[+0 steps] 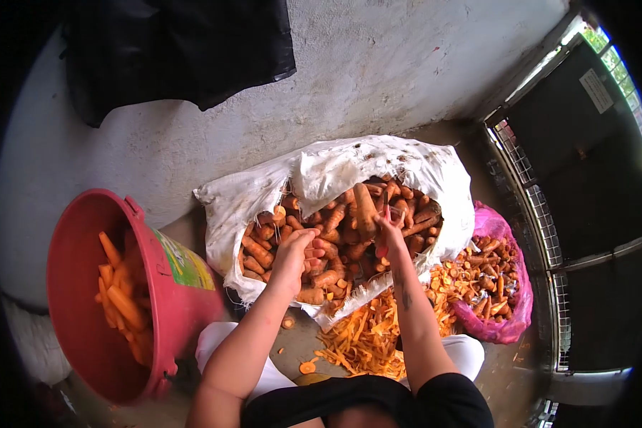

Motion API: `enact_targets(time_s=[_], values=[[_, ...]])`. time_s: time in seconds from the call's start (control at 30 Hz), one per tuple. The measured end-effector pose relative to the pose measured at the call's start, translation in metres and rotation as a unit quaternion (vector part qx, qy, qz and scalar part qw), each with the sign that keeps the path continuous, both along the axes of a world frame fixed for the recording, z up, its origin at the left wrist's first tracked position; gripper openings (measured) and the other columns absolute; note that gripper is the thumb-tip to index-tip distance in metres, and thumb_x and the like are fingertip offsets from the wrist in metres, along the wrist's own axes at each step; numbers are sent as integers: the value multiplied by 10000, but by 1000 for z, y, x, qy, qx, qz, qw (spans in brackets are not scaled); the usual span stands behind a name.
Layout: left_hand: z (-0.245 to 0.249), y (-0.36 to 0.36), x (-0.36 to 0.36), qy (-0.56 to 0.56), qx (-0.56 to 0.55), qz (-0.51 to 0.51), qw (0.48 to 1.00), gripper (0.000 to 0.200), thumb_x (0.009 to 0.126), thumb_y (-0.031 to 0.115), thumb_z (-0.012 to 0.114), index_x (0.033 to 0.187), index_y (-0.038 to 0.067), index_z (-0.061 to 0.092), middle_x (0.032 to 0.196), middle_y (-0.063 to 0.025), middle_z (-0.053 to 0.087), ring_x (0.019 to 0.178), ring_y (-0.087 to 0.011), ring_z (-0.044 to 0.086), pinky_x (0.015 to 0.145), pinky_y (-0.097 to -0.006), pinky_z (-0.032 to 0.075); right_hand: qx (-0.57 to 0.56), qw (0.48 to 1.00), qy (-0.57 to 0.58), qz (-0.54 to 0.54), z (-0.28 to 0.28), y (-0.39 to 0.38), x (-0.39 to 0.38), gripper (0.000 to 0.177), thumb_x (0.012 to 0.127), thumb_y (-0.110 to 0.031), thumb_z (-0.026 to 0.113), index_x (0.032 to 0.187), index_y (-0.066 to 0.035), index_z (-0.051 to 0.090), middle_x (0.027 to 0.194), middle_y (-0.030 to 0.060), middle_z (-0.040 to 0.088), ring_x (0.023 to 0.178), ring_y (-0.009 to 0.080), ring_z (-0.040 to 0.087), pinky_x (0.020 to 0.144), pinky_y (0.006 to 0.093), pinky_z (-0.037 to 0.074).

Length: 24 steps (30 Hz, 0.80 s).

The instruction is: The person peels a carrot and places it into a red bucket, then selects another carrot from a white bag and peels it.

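Carrots [364,207], unpeeled and earthy, fill an open white sack [378,160] on the floor [510,381] against a rough wall, right in front of a seated person.

At far left a red bucket [165,285] holds peeled pieces [123,303]. It stands close to the person's knee, and a nudge could probably tip it. The left hand [296,250] rests curled and narrow on the heap in the sack; whether it has closed on a carrot cannot be told.

The right hand [391,234] hovers over the middle of the sack, closed on what looks like a small red-handled peeler [382,248]. With both hands over the same heap, a slip of that tool could nick a finger.

The sack's rolled rim sags at the front, so loose carrots may spill out. Below it a drift of peelings [367,335] covers the floor between the knees, a likely slipping risk. Further right a pink bag [510,324] of trimmings crowds the right elbow, with a metal gate [542,214] close behind. A black sheet [178,50] hangs on the wall above.
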<state>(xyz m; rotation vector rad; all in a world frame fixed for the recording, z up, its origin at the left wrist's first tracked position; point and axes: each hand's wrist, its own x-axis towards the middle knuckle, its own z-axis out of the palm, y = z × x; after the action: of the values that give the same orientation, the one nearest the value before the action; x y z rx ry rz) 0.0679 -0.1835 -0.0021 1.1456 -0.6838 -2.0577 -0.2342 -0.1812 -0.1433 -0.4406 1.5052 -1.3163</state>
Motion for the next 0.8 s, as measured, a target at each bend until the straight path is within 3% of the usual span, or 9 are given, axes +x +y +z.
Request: enact_targets(time_s=[0.1,0.2,0.27,0.33,0.37,0.47,0.53,0.73,0.8], values=[[-11,6,-11,-109,-115,-35,987,430,929,412,555,1201,79,554,1014,-19,596,880,-86,561,750,-241,430,-44,999,21,9,87,53,56,482,777,-288,736,1170,-66,567,653,-39,514,481,75,445,433,232,330],[-20,14,-32,-126,-155,5,980,539,930,503,514,1273,87,507,1084,-44,597,948,-130,575,819,-293,451,-101,989,106,23,150,79,103,521,797,-127,726,1261,-4,523,907,55,644,772,99,616,689,253,499],[-13,17,-31,-28,-24,-77,996,665,894,614,483,1293,82,482,1163,-70,592,1052,-201,585,936,-391,449,-119,914,375,98,177,92,131,554,824,-151,731,1303,7,500,1107,121,620,991,158,588,846,288,476],[8,31,-31,122,28,-66,990,702,871,646,485,1283,78,487,1177,-72,591,1083,-212,583,960,-433,449,-172,917,338,125,191,107,149,548,836,-203,727,1299,-5,510,1086,95,626,932,126,587,791,246,476],[21,34,-26,177,39,-36,983,717,849,656,505,1253,64,504,1136,-85,608,998,-222,619,894,-425,499,-50,959,237,145,209,118,147,507,860,-245,702,1282,-25,529,1036,71,632,815,88,590,679,218,483],[11,26,-13,359,102,-101,922,692,841,630,537,1224,54,522,1093,-102,622,927,-244,640,849,-421,524,-163,967,191,33,227,140,119,382,945,-300,578,1209,-24,567,812,25,649,486,52,475,448,209,376],[27,27,-13,355,84,-72,928,648,851,588,551,1211,49,533,1042,-138,619,852,-271,647,823,-432,528,-194,950,246,11,220,156,91,365,972,-314,520,1173,-15,585,745,16,643,434,38,414,418,210,334],[33,32,-15,466,46,-161,869,595,914,519,478,1306,73,452,971,-156,600,814,-283,631,762,-420,539,-161,877,436,121,218,166,78,386,944,-322,560,1208,-42,589,955,54,654,826,132,609,758,268,477],[34,37,-20,463,69,-137,873,611,916,518,468,1311,53,426,939,-171,606,782,-291,638,703,-406,550,-177,897,377,149,217,162,80,348,943,-290,564,1185,-42,599,922,50,648,818,134,608,760,264,477]])
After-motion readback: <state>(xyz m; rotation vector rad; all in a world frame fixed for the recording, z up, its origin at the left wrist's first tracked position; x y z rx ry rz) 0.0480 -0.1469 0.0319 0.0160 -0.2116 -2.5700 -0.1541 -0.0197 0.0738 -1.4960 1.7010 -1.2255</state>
